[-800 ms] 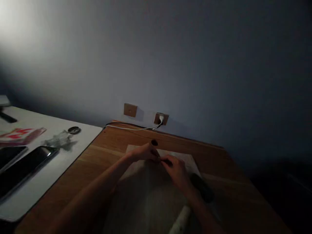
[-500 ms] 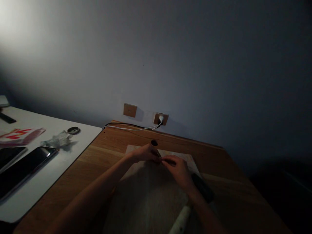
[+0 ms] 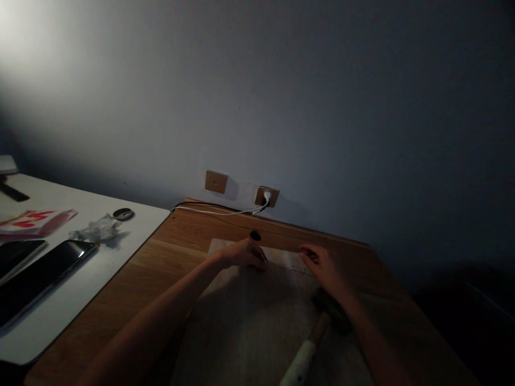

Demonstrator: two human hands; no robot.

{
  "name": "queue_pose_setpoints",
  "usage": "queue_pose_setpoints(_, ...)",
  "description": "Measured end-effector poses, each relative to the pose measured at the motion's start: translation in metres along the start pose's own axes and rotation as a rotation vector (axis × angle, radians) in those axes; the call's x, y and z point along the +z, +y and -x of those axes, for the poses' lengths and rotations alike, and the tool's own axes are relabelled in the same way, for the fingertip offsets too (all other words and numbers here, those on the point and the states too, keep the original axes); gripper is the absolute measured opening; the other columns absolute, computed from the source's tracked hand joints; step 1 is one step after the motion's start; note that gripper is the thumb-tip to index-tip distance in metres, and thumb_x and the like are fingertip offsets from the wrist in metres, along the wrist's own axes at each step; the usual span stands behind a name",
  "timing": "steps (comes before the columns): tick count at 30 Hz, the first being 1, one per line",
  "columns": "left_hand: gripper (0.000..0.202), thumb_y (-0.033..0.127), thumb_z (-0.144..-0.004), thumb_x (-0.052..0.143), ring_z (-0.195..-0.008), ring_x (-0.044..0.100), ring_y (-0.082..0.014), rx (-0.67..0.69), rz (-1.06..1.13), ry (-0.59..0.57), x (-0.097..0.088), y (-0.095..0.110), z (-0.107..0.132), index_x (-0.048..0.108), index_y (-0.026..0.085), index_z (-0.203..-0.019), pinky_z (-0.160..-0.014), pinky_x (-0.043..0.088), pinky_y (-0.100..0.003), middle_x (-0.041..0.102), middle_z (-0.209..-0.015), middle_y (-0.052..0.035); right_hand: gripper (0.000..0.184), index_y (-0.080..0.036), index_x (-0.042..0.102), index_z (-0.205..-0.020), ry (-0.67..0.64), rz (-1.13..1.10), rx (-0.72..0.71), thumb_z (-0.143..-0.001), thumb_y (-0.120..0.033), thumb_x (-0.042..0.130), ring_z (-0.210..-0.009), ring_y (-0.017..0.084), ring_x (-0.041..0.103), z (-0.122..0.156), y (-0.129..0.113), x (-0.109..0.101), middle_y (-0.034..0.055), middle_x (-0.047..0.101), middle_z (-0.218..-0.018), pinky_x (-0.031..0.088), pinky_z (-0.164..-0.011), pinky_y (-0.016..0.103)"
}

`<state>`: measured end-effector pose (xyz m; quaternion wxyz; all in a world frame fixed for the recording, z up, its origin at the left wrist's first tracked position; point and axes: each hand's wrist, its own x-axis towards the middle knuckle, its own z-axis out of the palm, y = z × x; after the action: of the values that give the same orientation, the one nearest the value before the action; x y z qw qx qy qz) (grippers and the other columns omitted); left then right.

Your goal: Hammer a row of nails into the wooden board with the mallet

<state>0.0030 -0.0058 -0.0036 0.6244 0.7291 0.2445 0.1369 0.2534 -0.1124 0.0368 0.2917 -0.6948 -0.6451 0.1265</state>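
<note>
My left hand (image 3: pixel 245 253) is closed over the far part of a pale board (image 3: pixel 241 332). Its fingers wrap a slim tool with a dark round end (image 3: pixel 255 235) above the hand; a thin light tip shows near the fingertips, too dim to tell its kind. My right hand (image 3: pixel 324 264) hovers by the board's far right edge, fingers curled together; what they hold, if anything, is hidden. Below the right wrist lies a mallet (image 3: pixel 300 364), with a dark head and a pale wrapped handle. A few tiny specks lie on the board between the hands.
The board rests on a wooden table (image 3: pixel 148 268). At left, a white table (image 3: pixel 52 316) carries a black phone (image 3: pixel 48 279), a crumpled clear wrapper (image 3: pixel 98 229), a dark ring-shaped roll (image 3: pixel 123 214) and a red-and-white packet (image 3: pixel 36 221). White cables (image 3: pixel 217 213) run to a wall socket (image 3: pixel 267 197).
My right hand has moved away from the left hand, to the right, uncovering more of the mallet and the specks on the board. My left hand stays in place with the slim tool.
</note>
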Motion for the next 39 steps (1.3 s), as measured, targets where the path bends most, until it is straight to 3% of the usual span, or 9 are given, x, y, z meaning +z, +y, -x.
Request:
queue_pose_setpoints(4,0.025,0.036,-0.069,0.082,-0.072,0.067,-0.0168,0.005,-0.031,0.024,0.001,0.001,0.000,0.081,0.015,-0.080,-0.068,0.048,-0.024,0.076,-0.077,-0.0044,0.014,-0.019,0.077,-0.081,-0.126,0.157,-0.023,-0.083,-0.026,0.066,-0.079,0.027,0.073,-0.002,0.004,0.006,0.0115,0.078,-0.080,0.051,-0.075,0.035)
queue_pose_setpoints(8,0.026,0.038,-0.068,0.082,-0.072,0.067,-0.0168,-0.008,-0.033,0.027,0.001,0.000,0.000,0.080,0.015,-0.080,-0.068,0.049,-0.024,0.076,-0.077,-0.0038,0.012,-0.021,0.071,-0.066,-0.168,0.227,-0.034,-0.077,-0.017,0.068,-0.078,0.025,0.072,-0.003,0.004,0.023,0.0102,0.077,-0.076,0.048,-0.074,0.032)
queue_pose_setpoints(12,0.030,0.041,-0.067,0.084,-0.070,0.068,-0.0169,-0.015,0.005,0.006,0.000,-0.001,0.000,0.080,0.015,-0.080,-0.067,0.050,-0.025,0.076,-0.075,-0.0044,0.015,-0.023,0.071,-0.074,-0.156,0.203,-0.059,-0.076,-0.012,0.061,-0.081,0.022,0.072,-0.006,0.002,0.014,0.0064,0.078,-0.082,0.048,-0.076,0.029)
queue_pose_setpoints(17,0.031,0.042,-0.066,0.086,-0.070,0.068,-0.0175,-0.013,0.006,0.012,-0.001,0.001,0.001,0.080,0.014,-0.079,-0.069,0.051,-0.026,0.076,-0.076,-0.0055,0.011,-0.022,0.068,-0.081,-0.041,0.137,0.019,-0.079,-0.028,0.059,-0.076,0.023,0.073,-0.007,0.012,-0.012,0.0072,0.079,-0.084,0.051,-0.069,0.030)
queue_pose_setpoints(20,0.030,0.041,-0.067,0.085,-0.069,0.068,-0.0169,-0.014,-0.004,0.011,0.000,0.002,0.001,0.080,0.014,-0.079,-0.068,0.050,-0.026,0.076,-0.075,-0.0054,0.018,-0.021,0.068,-0.083,-0.011,0.103,0.043,-0.082,-0.034,0.056,-0.075,0.024,0.074,-0.006,0.024,-0.020,0.0089,0.078,-0.081,0.054,-0.069,0.032)
queue_pose_setpoints(25,0.028,0.038,-0.067,0.084,-0.068,0.067,-0.0160,-0.021,0.006,0.009,0.001,0.002,0.001,0.079,0.014,-0.079,-0.065,0.049,-0.025,0.076,-0.075,-0.0050,0.033,-0.017,0.078,-0.100,-0.087,0.130,-0.002,-0.086,-0.030,0.051,-0.090,0.027,0.075,0.001,0.030,-0.023,0.0135,0.080,-0.095,0.054,-0.084,0.039)
queue_pose_setpoints(34,0.024,0.033,-0.068,0.083,-0.071,0.069,-0.0173,-0.033,0.013,0.013,0.001,0.002,0.002,0.080,0.014,-0.081,-0.069,0.051,-0.026,0.076,-0.077,-0.0051,0.021,-0.019,0.078,-0.087,-0.231,0.260,-0.046,-0.083,-0.014,0.058,-0.091,0.026,0.073,0.004,0.023,-0.015,0.0119,0.080,-0.093,0.051,-0.084,0.034)
queue_pose_setpoints(39,0.022,0.031,-0.070,0.081,-0.072,0.068,-0.0163,-0.021,-0.061,0.024,0.000,0.003,0.002,0.080,0.013,-0.081,-0.067,0.049,-0.024,0.076,-0.077,-0.0052,0.016,-0.019,0.077,-0.084,-0.275,0.283,-0.055,-0.084,-0.016,0.061,-0.087,0.025,0.073,0.002,0.024,-0.009,0.0108,0.079,-0.090,0.050,-0.080,0.031)
